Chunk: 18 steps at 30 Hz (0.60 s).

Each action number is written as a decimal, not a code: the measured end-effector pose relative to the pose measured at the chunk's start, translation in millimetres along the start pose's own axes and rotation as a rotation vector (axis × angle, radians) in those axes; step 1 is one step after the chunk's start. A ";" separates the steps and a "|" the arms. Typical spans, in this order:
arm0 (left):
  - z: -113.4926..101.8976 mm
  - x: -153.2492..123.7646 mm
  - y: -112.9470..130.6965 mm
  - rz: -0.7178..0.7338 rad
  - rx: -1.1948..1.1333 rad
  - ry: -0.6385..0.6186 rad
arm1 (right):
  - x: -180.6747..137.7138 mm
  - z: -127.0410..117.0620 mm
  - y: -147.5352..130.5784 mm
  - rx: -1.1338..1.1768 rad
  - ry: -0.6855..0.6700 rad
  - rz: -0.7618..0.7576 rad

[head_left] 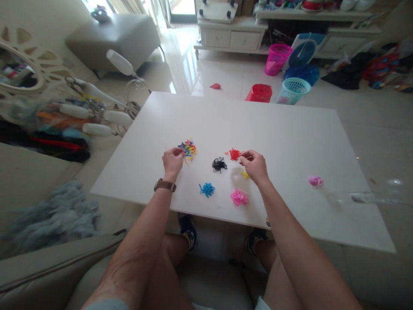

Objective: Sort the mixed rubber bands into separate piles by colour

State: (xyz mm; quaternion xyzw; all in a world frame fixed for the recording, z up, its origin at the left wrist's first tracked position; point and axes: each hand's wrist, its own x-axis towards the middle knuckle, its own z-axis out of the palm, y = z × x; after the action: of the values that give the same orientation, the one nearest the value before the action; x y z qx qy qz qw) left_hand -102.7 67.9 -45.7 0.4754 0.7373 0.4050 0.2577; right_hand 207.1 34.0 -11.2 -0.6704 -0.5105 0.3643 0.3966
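Note:
My left hand (173, 161), with a brown-strapped watch at the wrist, has its fingertips pinched at the near-left edge of a mixed-colour pile of small rubber bands (189, 150). My right hand (254, 165) is closed in a pinch beside the red rubber bands (234, 154). What either pinch holds is too small to make out. Between the hands lies a heap of black rubber bands (219, 164). Nearer me are the blue rubber bands (207, 189) and the pink rubber bands (239, 197). My right hand partly covers some yellow bands (245, 175).
On the white table's (277, 129) right side are a small pink-purple object (315, 181) and a clear, bottle-like item (364, 197) lying down. Beyond the far edge stand a red stool (260, 92) and a light-blue basket (293, 90). A lamp (100, 92) with several white shades is at left.

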 end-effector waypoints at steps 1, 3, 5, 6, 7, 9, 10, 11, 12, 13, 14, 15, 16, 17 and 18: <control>0.7 1.1 -1.9 0.001 -0.003 -0.004 | 0.1 0.0 1.1 -0.010 -0.006 -0.008; 2.7 2.3 -5.0 -0.017 -0.031 -0.016 | 0.5 -0.2 3.2 -0.031 -0.018 -0.018; 5.0 1.8 -5.1 -0.073 -0.137 -0.033 | 0.6 -0.1 4.8 -0.048 -0.026 -0.018; 6.1 0.8 -3.3 -0.114 -0.227 -0.047 | 0.5 0.0 5.3 -0.050 -0.030 -0.017; 7.0 -0.6 -0.4 -0.159 -0.333 -0.070 | 0.3 0.3 5.4 -0.049 -0.034 -0.017; 7.9 -4.8 8.5 -0.247 -0.543 -0.149 | -0.7 1.4 4.8 -0.041 -0.047 -0.025; 8.0 -7.3 13.7 -0.284 -0.624 -0.203 | -1.5 2.3 4.0 -0.039 -0.059 -0.032; 8.0 -10.2 19.1 -0.316 -0.685 -0.254 | -2.5 3.5 2.9 -0.040 -0.074 -0.038; 8.2 -13.5 24.3 -0.342 -0.731 -0.302 | -3.8 4.9 1.4 -0.042 -0.091 -0.044; 8.6 -17.2 29.1 -0.362 -0.763 -0.349 | -5.3 6.7 -0.2 -0.041 -0.108 -0.050; 9.5 -21.6 33.6 -0.379 -0.784 -0.397 | -7.0 8.8 -2.0 -0.033 -0.127 -0.061; 10.9 -26.5 37.6 -0.392 -0.797 -0.453 | -8.9 11.3 -4.0 -0.014 -0.148 -0.077; 12.8 -31.9 41.4 -0.403 -0.804 -0.516 | -10.9 13.9 -6.1 0.016 -0.174 -0.096; 15.2 -37.8 44.9 -0.414 -0.806 -0.587 | -12.9 16.8 -8.3 0.056 -0.206 -0.115; 17.8 -43.8 48.2 -0.422 -0.810 -0.656 | -15.0 19.6 -10.6 0.104 -0.244 -0.130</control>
State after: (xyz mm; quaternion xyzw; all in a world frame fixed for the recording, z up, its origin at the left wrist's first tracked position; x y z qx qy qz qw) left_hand -47.2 44.9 -15.0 0.2819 0.4832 0.4262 0.7109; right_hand 182.2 24.3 -8.7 -0.5652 -0.5775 0.4425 0.3888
